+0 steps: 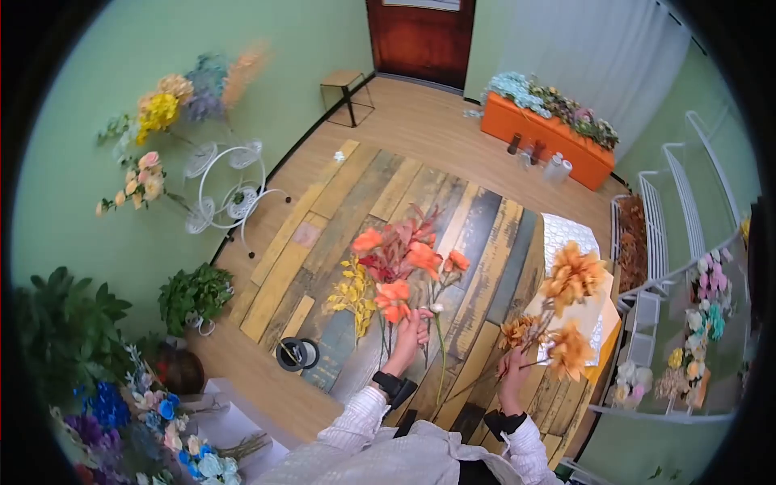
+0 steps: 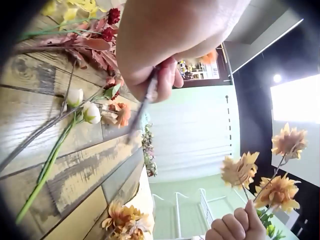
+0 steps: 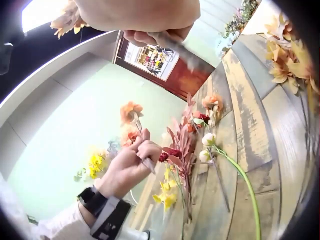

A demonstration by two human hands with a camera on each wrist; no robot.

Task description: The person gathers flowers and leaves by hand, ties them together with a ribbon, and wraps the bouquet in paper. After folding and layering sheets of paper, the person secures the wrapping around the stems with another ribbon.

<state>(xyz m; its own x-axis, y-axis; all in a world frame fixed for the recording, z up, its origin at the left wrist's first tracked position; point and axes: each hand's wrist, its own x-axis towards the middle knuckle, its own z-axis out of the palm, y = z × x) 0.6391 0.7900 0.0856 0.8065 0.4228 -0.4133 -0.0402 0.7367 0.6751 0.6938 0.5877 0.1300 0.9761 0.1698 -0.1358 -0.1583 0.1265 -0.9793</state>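
My left hand (image 1: pixel 406 343) grips a stem with coral-orange flowers (image 1: pixel 393 301) above the wooden table; in the right wrist view this hand (image 3: pixel 130 165) has its fingers curled round the stem. To the right, my right hand (image 1: pixel 512 380) holds thin stems topped by several amber flowers (image 1: pixel 574 279), upright in the left wrist view (image 2: pixel 277 192). Between the hands, white buds (image 3: pixel 207 141) on a green stem (image 3: pixel 247 190) lie on the table. Reddish leafy stems (image 1: pixel 396 242) and a yellow sprig (image 1: pixel 353 295) lie beyond the left hand.
More amber flowers (image 2: pixel 125 220) lie on the table (image 1: pixel 323 242), near white wrapping (image 1: pixel 566 234) at its right side. Black rolls (image 1: pixel 297 353) sit at the left edge. An orange planter (image 1: pixel 541 137) stands behind, a white flower stand (image 1: pixel 230 190) at left and racks (image 1: pixel 655 234) at right.
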